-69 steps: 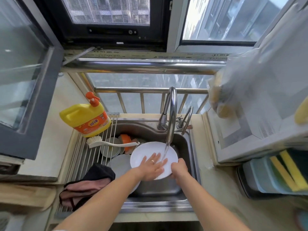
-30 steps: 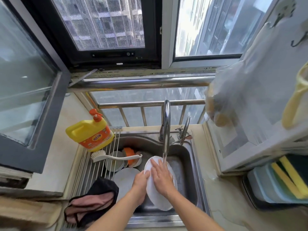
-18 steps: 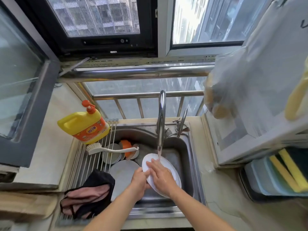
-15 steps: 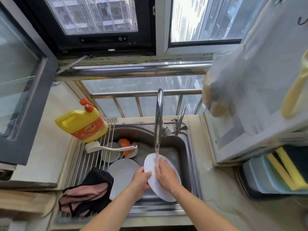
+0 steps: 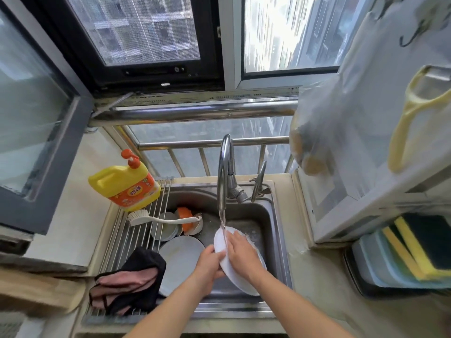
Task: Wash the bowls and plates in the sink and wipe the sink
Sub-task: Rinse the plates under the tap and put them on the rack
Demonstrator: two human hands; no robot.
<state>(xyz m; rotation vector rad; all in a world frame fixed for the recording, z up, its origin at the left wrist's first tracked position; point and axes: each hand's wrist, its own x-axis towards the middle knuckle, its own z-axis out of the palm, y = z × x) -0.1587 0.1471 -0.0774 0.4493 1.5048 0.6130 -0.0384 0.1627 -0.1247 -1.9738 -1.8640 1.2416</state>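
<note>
Rinsing white plate under faucet stream, over sink. Left hand fingers curled round plate edge; right hand fingers flat, together, rubbing face. Next probably: rotate plate, then rack. More dishes waiting.

I see a pale stone countertop with a steel sink set into it, and a roll-up wire drying rack spans the sink's left side. On that rack sit a yellow detergent bottle, a white dish brush and a crumpled black-and-pink cloth. To the right, a white cabinet unit and a tray of sponges rest on the counter.
</note>
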